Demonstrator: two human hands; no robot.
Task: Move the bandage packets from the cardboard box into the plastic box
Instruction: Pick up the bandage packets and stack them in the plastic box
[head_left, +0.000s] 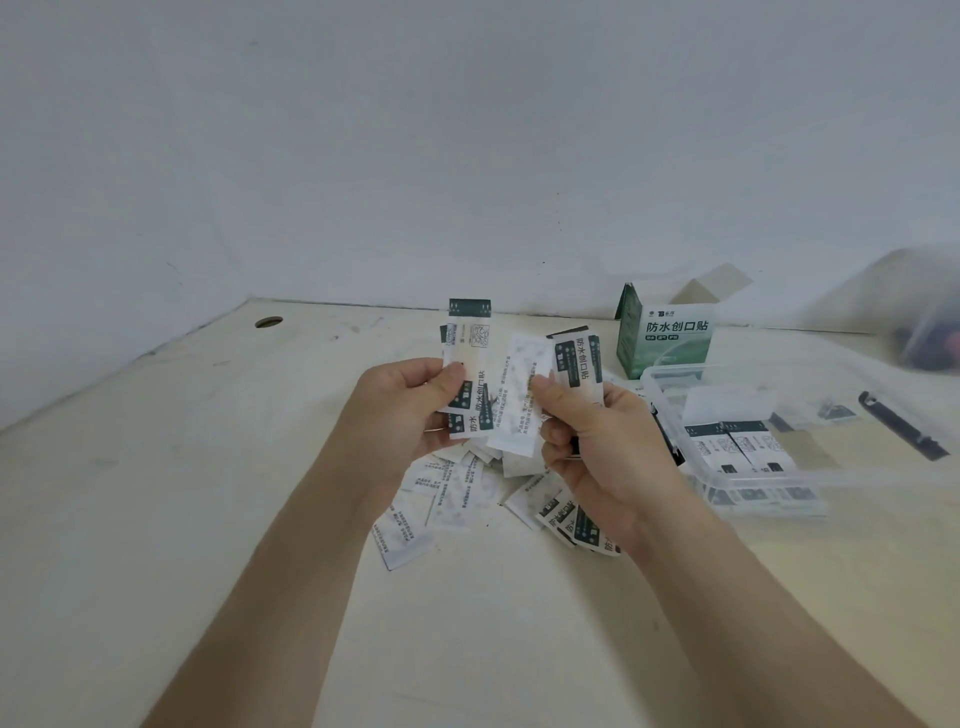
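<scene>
Left hand (410, 410): fingers (448, 385) grip white-and-green paper bandage packets (467, 353). Right hand (608, 452): fingers pinch further packets. Loose packets (457, 493): on pale desk (208, 519), beneath the fingers. Green cardboard box (665, 338) and clear plastic box (841, 479), packets inside it: right of the fingers.

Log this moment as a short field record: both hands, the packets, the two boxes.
left hand: grips a fan of bandage packets
right hand: grips a second bunch of packets
loose pile: packets scattered on the table, beneath both hands
plastic box: open, several packets lying inside
cardboard box: upright, top flaps open, beyond the plastic box
</scene>
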